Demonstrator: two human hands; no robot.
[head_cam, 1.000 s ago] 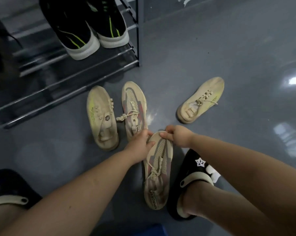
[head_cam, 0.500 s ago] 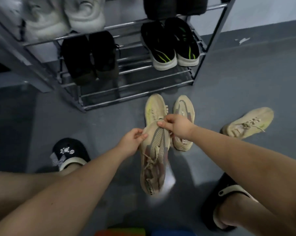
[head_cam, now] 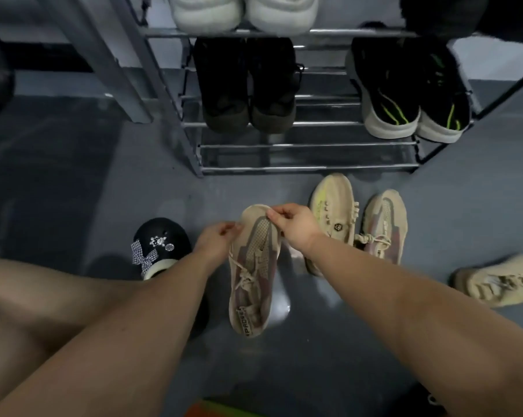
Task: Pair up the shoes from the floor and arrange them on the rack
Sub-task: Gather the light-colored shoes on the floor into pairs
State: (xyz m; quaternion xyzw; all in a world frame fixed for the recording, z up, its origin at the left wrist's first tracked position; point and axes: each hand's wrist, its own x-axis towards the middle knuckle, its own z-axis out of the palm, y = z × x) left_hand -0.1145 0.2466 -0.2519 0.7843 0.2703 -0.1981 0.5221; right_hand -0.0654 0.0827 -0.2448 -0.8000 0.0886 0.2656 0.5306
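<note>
Pinching the toe of a beige mesh shoe [head_cam: 252,272], both hands, left hand [head_cam: 216,240] and right hand [head_cam: 295,225], apparently hold it above the floor [head_cam: 73,191] near the rack [head_cam: 308,145].

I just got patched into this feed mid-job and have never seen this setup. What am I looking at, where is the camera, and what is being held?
There is no machine: a head-worn camera looks down at a person's bare arms. The left hand and right hand both pinch the toe end of a beige mesh sneaker. On the grey floor lie its likely mate, a yellow-tinted sneaker beside it, and another beige one far right. The metal rack ahead already holds dark and white pairs.
</note>
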